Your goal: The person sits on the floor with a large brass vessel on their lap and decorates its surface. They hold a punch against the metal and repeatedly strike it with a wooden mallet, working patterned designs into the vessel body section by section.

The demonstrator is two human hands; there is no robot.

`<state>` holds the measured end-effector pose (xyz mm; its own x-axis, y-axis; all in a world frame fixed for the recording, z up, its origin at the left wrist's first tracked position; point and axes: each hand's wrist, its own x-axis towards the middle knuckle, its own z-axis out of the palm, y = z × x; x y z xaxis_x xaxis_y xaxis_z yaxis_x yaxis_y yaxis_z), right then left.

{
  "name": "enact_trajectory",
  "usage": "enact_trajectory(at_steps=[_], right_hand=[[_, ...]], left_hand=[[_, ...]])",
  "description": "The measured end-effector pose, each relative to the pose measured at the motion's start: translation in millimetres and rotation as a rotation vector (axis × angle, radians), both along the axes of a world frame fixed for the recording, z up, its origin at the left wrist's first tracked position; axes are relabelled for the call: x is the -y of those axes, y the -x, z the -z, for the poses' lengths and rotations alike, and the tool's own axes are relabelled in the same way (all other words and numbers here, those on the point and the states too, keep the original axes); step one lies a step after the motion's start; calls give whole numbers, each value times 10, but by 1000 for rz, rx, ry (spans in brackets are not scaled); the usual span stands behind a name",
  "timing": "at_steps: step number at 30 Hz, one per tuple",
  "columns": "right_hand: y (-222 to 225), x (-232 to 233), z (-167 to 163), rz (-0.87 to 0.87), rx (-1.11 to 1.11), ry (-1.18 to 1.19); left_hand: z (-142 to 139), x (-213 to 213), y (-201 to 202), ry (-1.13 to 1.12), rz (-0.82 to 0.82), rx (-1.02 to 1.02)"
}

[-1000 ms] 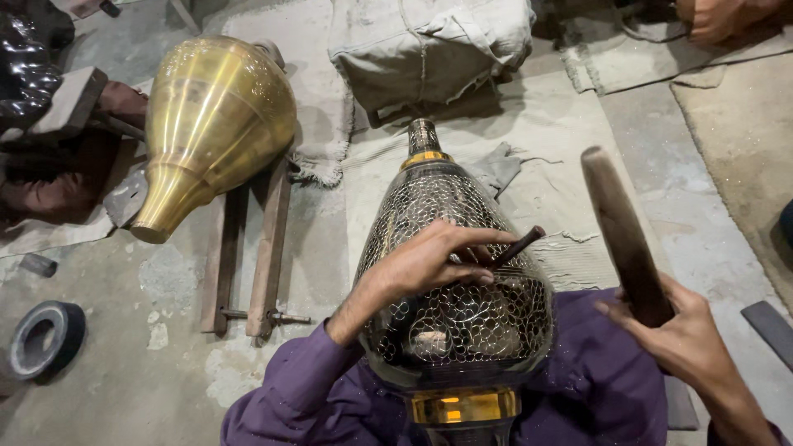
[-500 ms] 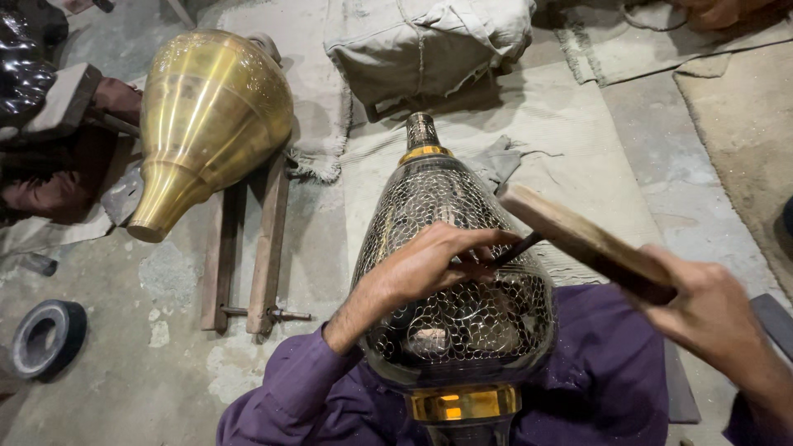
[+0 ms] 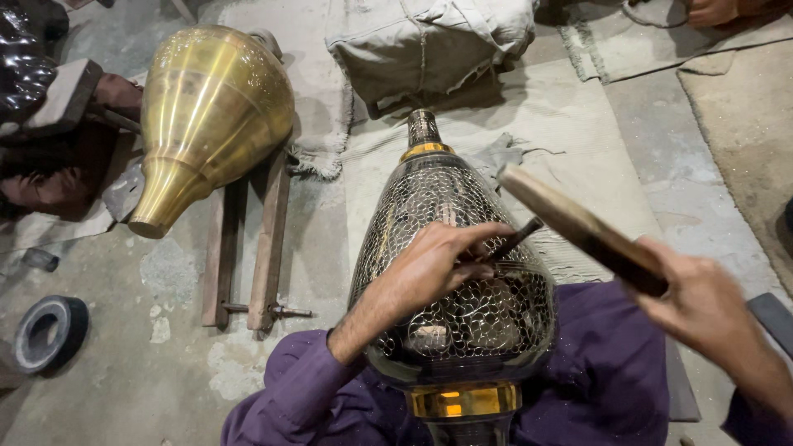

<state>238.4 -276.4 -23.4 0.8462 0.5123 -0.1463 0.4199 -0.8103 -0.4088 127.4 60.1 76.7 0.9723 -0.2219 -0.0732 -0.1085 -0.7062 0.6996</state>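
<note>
A large pear-shaped metal vessel (image 3: 450, 272), dark with a fine silvery network pattern and brass bands, is lying across the person's purple-clad lap at the lower centre of the frame, its long axis running up the frame and its narrow neck pointing toward the top. The left hand (image 3: 438, 268) is resting on it, pinching a thin dark chisel (image 3: 514, 241) against its surface, while the right hand (image 3: 702, 301) is gripping a wooden mallet (image 3: 578, 227) angled toward the upper left. A smooth brass vessel (image 3: 206, 116) is lying on wooden slats (image 3: 248, 239) at the upper left.
</note>
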Motion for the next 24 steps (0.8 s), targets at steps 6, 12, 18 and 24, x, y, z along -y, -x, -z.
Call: enact_trajectory(at_steps=[6, 12, 18, 24], right_hand=[[-21, -62, -228, 9, -129, 46], [-34, -16, -300, 97, -5, 234], [26, 36, -224, 33, 103, -155], [-49, 29, -330, -3, -95, 86]], left_hand=[[-26, -22, 113, 67, -171, -120], [48, -51, 108, 157, -96, 55], [115, -70, 66, 108, -16, 107], [88, -62, 63, 77, -28, 40]])
